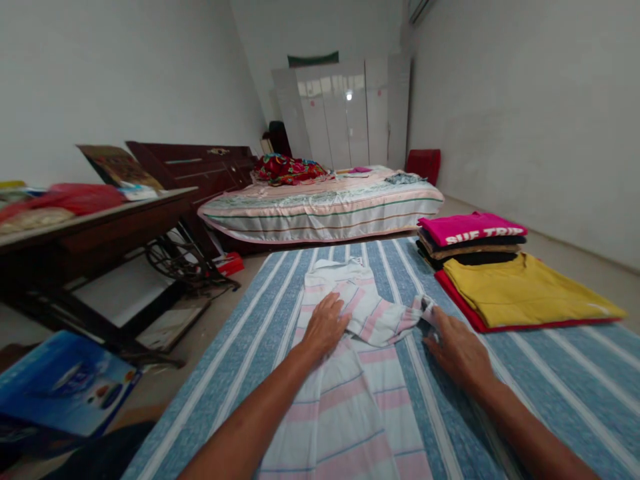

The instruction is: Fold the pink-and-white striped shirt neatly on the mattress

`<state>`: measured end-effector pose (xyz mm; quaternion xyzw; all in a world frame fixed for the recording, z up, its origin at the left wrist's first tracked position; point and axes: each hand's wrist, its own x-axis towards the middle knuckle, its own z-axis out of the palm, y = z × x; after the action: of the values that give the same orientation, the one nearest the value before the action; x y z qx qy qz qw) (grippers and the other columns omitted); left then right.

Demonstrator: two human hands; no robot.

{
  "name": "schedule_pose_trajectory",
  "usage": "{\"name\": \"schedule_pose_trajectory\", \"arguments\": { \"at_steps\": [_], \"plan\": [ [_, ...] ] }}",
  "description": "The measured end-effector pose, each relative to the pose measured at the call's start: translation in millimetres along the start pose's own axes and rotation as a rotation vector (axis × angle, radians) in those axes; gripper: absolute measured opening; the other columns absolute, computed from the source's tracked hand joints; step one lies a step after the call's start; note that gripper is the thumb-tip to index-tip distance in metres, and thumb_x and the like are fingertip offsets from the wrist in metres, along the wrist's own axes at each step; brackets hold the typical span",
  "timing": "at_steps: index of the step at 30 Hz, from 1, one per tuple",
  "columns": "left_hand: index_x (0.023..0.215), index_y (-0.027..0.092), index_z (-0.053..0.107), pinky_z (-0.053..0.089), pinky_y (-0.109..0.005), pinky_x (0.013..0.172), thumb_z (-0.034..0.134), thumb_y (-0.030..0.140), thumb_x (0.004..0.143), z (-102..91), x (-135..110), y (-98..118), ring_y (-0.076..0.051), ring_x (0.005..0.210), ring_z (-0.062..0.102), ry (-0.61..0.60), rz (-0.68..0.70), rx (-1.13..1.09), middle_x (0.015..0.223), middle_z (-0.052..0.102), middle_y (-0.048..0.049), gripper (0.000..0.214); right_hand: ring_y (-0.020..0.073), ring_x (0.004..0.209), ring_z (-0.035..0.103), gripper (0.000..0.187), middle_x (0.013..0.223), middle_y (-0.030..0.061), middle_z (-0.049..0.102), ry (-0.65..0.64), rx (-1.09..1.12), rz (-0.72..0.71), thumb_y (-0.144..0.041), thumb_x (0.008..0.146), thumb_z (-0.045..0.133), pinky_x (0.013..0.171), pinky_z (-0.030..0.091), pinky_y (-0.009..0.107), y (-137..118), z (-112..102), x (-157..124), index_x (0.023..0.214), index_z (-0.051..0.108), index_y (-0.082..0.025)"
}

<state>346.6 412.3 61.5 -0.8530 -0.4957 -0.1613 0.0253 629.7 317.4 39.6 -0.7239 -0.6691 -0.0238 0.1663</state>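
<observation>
A white shirt with pink and blue stripes (pixel 345 413) lies lengthwise in front of me, its collar end pointing away and one side folded over. My left hand (pixel 326 325) rests flat on the shirt near its upper part, fingers stretched out. One sleeve reaches out to the right, and my right hand (pixel 457 350) pinches the end of it at the cuff. Under the shirt is a blue sheet with white stripes (pixel 240 347).
To the right lie a folded yellow shirt (pixel 530 290) on red cloth and a folded stack topped by a magenta shirt (pixel 473 229). A bed (pixel 320 213) stands beyond. On the left are a sewing-machine table (pixel 165 200) and a blue box (pixel 65 393).
</observation>
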Motion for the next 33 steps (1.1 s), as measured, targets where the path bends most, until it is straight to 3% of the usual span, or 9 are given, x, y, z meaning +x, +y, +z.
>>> {"name": "schedule_pose_trajectory", "arguments": {
  "at_steps": [3,7,10,13,16,18,22,27,33],
  "plan": [
    [0.109,0.014,0.056,0.034,-0.044,0.107,0.054,0.029,0.081,-2.1,-15.7,9.8,-0.026,0.126,0.042,0.051,0.131,-0.045,0.130,0.051,-0.0156,0.032,0.0244,0.093,0.061,0.042,0.103,0.0140,0.066,0.055,0.086,0.043,-0.011,0.081,0.042,0.075,0.042,0.031,6.3,10.1,3.0,0.123,0.050,-0.012],
    [0.104,0.016,0.055,0.033,-0.044,0.108,0.056,0.016,0.071,-0.5,-29.2,16.6,-0.026,0.127,0.041,-0.030,0.228,-0.028,0.130,0.051,-0.0151,0.033,0.0245,0.089,0.063,0.039,0.099,0.0085,0.068,0.166,0.436,0.125,-0.015,0.073,0.044,0.071,0.045,0.031,18.8,5.9,7.5,0.108,0.062,-0.018],
    [0.101,0.016,0.055,0.033,-0.042,0.108,0.051,0.009,0.068,1.7,-31.4,19.9,-0.024,0.125,0.043,-0.050,0.221,-0.022,0.128,0.052,-0.0148,0.033,0.0222,0.073,0.064,0.032,0.083,0.0054,0.069,0.137,0.919,0.238,-0.021,0.065,0.051,0.057,0.046,0.028,26.1,-16.5,12.6,0.093,0.065,-0.018],
    [0.092,0.017,0.056,0.037,-0.038,0.105,0.048,0.007,0.070,2.0,-28.4,24.4,-0.022,0.120,0.047,-0.051,0.187,-0.031,0.122,0.056,-0.0127,0.025,0.0136,0.050,0.056,0.034,0.069,0.0012,0.064,0.020,1.482,0.411,-0.025,0.060,0.061,0.038,0.035,0.020,34.2,-48.2,18.9,0.094,0.061,-0.018],
    [0.087,0.017,0.058,0.043,-0.035,0.097,0.044,0.012,0.079,2.0,-23.8,27.8,-0.021,0.110,0.054,-0.046,0.089,-0.069,0.111,0.061,-0.0105,0.016,0.0063,0.036,0.041,0.034,0.057,-0.0046,0.055,-0.080,1.778,0.422,-0.025,0.061,0.067,0.031,0.025,0.016,46.0,-75.2,19.0,0.093,0.058,-0.021],
    [0.086,0.018,0.059,0.045,-0.034,0.093,0.043,0.014,0.082,2.5,-21.2,27.2,-0.019,0.102,0.057,-0.035,0.018,-0.131,0.102,0.063,-0.0077,0.017,0.0046,0.035,0.036,0.035,0.056,-0.0052,0.053,-0.127,1.767,0.399,-0.027,0.062,0.068,0.031,0.025,0.015,56.3,-86.4,12.4,0.095,0.059,-0.021],
    [0.079,0.019,0.061,0.046,-0.030,0.088,0.045,0.012,0.079,3.5,-19.4,19.1,-0.017,0.095,0.059,-0.032,0.003,-0.271,0.095,0.065,-0.0043,0.018,0.0082,0.044,0.045,0.056,0.066,-0.0013,0.060,-0.242,1.421,0.375,-0.035,0.062,0.071,0.037,0.035,0.019,81.7,-90.1,-12.3,0.114,0.057,-0.020],
    [0.071,0.019,0.063,0.046,-0.027,0.089,0.051,0.010,0.071,4.1,-22.2,11.1,-0.017,0.101,0.059,-0.061,0.026,-0.310,0.102,0.066,-0.0050,0.015,0.0128,0.045,0.051,0.064,0.064,0.0010,0.061,-0.396,1.036,0.372,-0.040,0.066,0.060,0.037,0.034,0.021,109.3,-64.3,-36.5,0.124,0.053,-0.016],
    [0.080,0.020,0.068,0.044,-0.030,0.093,0.055,0.009,0.064,0.1,-23.0,17.4,-0.020,0.108,0.057,-0.093,0.041,-0.306,0.110,0.065,-0.0056,0.023,0.0180,0.050,0.057,0.057,0.062,0.0019,0.064,-0.341,0.749,0.257,-0.041,0.068,0.050,0.046,0.043,0.026,119.4,-37.7,-45.7,0.120,0.059,-0.019]
  ]
}}
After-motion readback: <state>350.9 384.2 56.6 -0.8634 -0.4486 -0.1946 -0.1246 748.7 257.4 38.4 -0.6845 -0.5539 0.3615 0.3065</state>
